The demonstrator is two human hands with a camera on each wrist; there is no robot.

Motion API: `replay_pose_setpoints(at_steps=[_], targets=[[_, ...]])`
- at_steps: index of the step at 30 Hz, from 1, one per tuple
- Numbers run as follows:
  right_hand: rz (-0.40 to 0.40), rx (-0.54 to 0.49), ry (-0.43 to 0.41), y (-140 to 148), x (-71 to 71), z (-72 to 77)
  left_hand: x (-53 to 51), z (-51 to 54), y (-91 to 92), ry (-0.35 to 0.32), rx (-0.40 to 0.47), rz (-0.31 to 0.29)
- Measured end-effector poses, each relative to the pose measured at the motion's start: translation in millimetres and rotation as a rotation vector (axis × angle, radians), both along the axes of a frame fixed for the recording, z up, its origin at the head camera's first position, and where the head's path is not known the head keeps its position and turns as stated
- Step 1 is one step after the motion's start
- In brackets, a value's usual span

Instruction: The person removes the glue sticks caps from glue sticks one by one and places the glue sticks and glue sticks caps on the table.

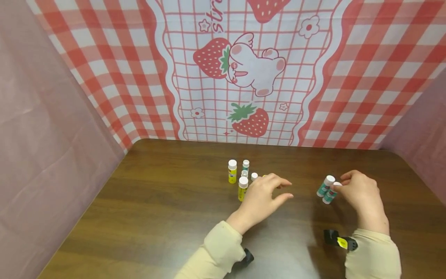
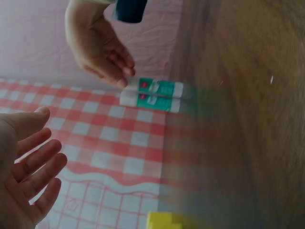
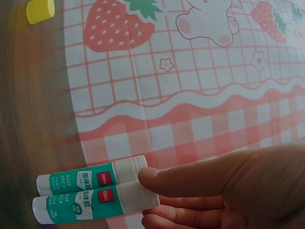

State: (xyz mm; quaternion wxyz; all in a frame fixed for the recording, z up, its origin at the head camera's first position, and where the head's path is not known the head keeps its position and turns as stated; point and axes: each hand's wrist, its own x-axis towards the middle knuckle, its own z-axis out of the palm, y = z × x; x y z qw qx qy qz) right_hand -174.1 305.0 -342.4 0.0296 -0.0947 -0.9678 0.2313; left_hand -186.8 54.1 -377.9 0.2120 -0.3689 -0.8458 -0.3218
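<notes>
Two green-and-white glue sticks stand side by side on the right of the table, the farther one [image 1: 325, 186] touching or almost touching the nearer one [image 1: 329, 196]. My right hand [image 1: 362, 193] pinches the white cap of the nearer stick; its thumb [image 3: 186, 182] lies on that cap in the right wrist view. My left hand [image 1: 263, 197] hovers over the middle with thumb and fingers spread and nothing between them. Beside and behind it are a yellow bottle with a white cap [image 1: 242, 190], another yellow one [image 1: 232, 172] and a small green-labelled stick [image 1: 245, 166], partly hidden.
A white cap [image 1: 254, 176] shows behind my left hand. A yellow object [image 3: 40, 11] stands on the wooden table [image 1: 156, 217], mostly hidden in the head view. A strawberry-patterned cloth [image 1: 244, 77] hangs along the back edge. Black straps [image 1: 334, 237] sit at my wrists.
</notes>
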Motion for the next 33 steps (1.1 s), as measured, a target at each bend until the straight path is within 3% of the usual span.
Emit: replay_pose_setpoints(at_steps=[10,18,27,33], targets=[[0.030,0.032,-0.003,-5.1,-0.7,2.7,7.9,-18.0,13.0,-0.129,-0.117,-0.008],[0.123,-0.015,0.003,-16.9,4.7,11.2,7.3,-19.3,13.8,-0.146,-0.097,0.021],[0.272,-0.191,-0.045,-35.2,-0.2,13.4,8.1,-21.0,15.7,-0.254,-0.099,0.045],[0.374,-0.381,-0.054,-45.2,-1.2,12.0,5.8,-22.9,15.5,-0.235,-0.034,0.064]])
